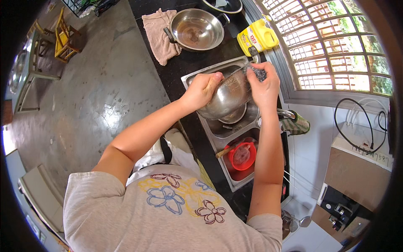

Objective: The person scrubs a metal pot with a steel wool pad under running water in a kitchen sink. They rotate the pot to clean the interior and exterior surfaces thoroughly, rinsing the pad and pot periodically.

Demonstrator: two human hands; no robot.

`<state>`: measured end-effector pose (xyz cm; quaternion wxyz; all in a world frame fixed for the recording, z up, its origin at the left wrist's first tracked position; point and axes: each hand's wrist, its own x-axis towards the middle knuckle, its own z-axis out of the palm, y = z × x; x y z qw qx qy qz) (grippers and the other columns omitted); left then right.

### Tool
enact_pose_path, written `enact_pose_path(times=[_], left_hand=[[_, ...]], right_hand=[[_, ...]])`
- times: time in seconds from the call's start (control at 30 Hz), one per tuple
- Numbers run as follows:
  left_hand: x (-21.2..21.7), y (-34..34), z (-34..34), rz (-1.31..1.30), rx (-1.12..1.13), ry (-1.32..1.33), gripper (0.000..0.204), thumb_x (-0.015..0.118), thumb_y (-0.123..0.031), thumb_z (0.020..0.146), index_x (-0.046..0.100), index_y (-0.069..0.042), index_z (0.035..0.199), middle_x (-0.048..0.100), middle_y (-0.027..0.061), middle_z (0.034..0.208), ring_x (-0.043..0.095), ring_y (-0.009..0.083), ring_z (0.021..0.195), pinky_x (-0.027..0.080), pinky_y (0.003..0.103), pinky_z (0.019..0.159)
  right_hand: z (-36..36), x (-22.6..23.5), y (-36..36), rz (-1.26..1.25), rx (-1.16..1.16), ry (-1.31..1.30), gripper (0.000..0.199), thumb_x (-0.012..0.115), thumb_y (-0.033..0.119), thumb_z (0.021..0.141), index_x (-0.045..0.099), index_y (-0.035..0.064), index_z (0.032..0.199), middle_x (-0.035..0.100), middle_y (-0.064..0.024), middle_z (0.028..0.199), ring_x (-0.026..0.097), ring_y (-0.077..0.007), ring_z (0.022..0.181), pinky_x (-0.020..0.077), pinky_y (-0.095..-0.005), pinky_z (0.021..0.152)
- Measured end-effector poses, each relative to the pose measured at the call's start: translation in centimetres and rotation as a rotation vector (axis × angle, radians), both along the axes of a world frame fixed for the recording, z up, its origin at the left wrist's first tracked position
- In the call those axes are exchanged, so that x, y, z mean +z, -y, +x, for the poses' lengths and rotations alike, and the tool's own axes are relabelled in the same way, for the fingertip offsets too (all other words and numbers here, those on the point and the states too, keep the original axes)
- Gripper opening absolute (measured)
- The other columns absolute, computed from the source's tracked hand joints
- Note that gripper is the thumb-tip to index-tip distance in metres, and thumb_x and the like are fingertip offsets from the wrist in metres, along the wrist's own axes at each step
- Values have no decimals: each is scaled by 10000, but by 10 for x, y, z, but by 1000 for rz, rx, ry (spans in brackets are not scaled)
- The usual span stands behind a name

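Over the sink's upper basin, my left hand (pixel 200 91) grips the rim of a stainless steel bowl (pixel 226 98), thumb on top, so that it tilts. My right hand (pixel 265 86) is closed around a dark, glinting steel wool scrubber (pixel 259 74) and presses it against the bowl's far side. Beneath them, another metal bowl (pixel 235 116) sits in the double sink (pixel 228 140). In the nearer basin is a red plastic strainer or basin (pixel 242 161), with a wooden handle (pixel 223 152) beside it.
Behind the sink, a steel pan (pixel 197 29) stands by a pink cloth (pixel 157 35) on the black counter (pixel 168 77). A yellow detergent jug (pixel 257 37) is near the barred window (pixel 331 46). The faucet (pixel 286 113) is right of my right forearm, next to a green cloth (pixel 297 124).
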<state>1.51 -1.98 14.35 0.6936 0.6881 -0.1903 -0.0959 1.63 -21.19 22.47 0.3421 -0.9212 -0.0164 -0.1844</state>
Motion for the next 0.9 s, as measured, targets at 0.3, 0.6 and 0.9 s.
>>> enact_pose_path(times=[0.3,0.6,0.9], left_hand=[[-19,-11,-2,-64,-75,-60,453,428,-346,1085,673,15,964,606,6,756,530,88,709,473,289,653],[17,-19,13,60,-170,86,359,614,-280,996,561,5,784,468,77,594,464,143,557,382,337,528],[33,-7,24,-54,-60,42,239,550,-241,1031,615,-17,977,500,57,643,470,145,577,413,313,556]], right_hand=[[7,-10,13,-122,158,60,179,698,48,802,603,40,953,622,-138,1051,580,-342,1044,428,-447,961],[7,36,11,-355,464,-67,215,580,92,934,601,85,1148,650,-95,1019,585,-269,1108,230,-447,1170],[-4,33,-13,-65,364,211,307,690,93,871,543,38,1135,575,-156,1188,533,-330,1162,354,-475,1090]])
